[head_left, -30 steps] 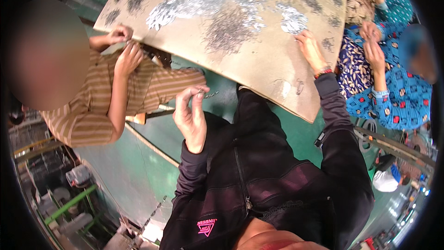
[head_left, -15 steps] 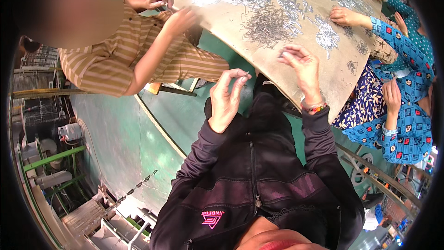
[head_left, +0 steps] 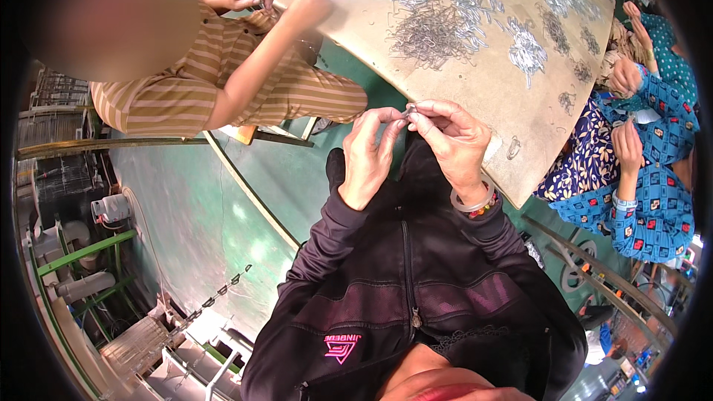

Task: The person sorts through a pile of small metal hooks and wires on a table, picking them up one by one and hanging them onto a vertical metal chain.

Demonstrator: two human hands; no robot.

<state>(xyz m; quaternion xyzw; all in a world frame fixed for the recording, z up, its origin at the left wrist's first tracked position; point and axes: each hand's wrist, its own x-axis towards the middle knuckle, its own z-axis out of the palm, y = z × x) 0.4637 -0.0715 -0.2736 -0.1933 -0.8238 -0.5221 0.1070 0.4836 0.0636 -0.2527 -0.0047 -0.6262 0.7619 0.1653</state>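
Metal bit (head_left: 408, 112) sits at twelve o'clock from the worker's zip (head_left: 415, 318), pinched where left hand (head_left: 365, 160) and right hand (head_left: 462, 150) meet; from here, I'd steady both thumbs, keep the tips square and avoid squeezing hard.
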